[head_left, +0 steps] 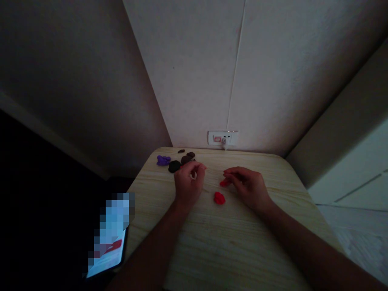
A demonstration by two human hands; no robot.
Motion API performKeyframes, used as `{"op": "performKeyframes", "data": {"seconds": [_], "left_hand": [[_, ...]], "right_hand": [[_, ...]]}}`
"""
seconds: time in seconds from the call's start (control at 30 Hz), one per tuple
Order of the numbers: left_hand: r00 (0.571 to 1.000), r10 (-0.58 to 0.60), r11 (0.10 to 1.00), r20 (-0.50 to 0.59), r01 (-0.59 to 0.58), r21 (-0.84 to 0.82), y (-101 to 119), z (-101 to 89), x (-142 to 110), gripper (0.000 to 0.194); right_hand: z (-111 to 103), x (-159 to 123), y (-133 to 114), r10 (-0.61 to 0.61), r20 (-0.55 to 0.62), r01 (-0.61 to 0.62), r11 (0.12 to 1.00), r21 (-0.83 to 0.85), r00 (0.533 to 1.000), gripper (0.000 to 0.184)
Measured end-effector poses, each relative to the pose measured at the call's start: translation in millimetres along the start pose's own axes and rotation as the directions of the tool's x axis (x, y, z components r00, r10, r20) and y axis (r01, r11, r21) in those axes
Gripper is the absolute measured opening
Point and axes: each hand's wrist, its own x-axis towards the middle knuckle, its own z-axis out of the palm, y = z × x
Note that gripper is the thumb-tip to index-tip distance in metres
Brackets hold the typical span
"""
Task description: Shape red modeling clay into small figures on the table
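Note:
My left hand (189, 181) is raised over the wooden table with thumb and fingertips pinched together. Whatever it may hold is too small to make out. My right hand (249, 186) faces it from the right, its fingers also drawn into a pinch. Just below those fingertips shows a small red clay piece (223, 183); I cannot tell whether it is held or lies on the table. Between the hands and nearer to me sits a bigger red clay lump (219, 198). Behind my left hand, a black clay lump (174, 166) and a brown clay lump (186, 160) are partly covered.
Purple clay (163, 160) lies at the far left of the table (212, 246), near small dark bits (181, 151). A lit phone or tablet (113, 242) is by the left edge. At the back, a wall socket (222, 138) holds a plug with a cable running up.

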Motion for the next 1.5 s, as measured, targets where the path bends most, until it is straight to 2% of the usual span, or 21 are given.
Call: {"op": "performKeyframes", "data": {"seconds": [0.1,0.17,0.3,0.43,0.63,0.8,1.03,1.5], "left_hand": [[0.976,-0.039,0.995,-0.213,0.059,0.086,-3.6,-17.1,14.0,0.011],[0.958,-0.072,0.975,-0.277,0.126,0.183,-8.4,-28.4,23.7,0.009],[0.963,-0.144,0.893,-0.229,0.226,0.388,-16.4,-44.9,35.7,0.021],[0.974,-0.186,0.831,-0.13,0.227,0.508,-17.4,-52.3,34.8,0.023],[0.953,-0.294,0.763,-0.072,0.28,0.583,-14.4,-52.7,20.1,0.033],[0.95,-0.302,0.709,-0.076,0.277,0.649,-12.8,-48.5,12.6,0.039],[0.947,-0.314,0.706,-0.073,0.285,0.649,-13.3,-45.8,10.6,0.036],[0.953,-0.292,0.762,-0.076,0.28,0.584,-19.6,-37.8,8.0,0.034]], "right_hand": [[0.8,0.3,-1.7,0.023,0.02,-0.024,1.0,0.013,1.0,0.029],[0.8,0.7,-2.9,0.016,0.026,-0.015,0.999,-0.03,1.0,0.031],[0.1,1.4,-2.3,0.016,0.018,-0.014,0.994,-0.109,1.0,0.034],[0.0,1.8,1.9,0.041,0.028,-0.038,0.995,-0.087,0.999,0.035],[-0.9,1.9,5.2,0.007,0.054,-0.002,0.995,-0.099,0.999,0.035],[-2.2,1.7,5.9,-0.003,0.065,0.01,0.994,-0.109,0.998,0.021],[-1.1,2.3,5.9,-0.006,0.076,0.014,0.995,-0.097,0.997,0.02],[-1.3,0.6,2.9,-0.015,0.077,0.024,0.992,-0.122,0.997,0.02]]}}
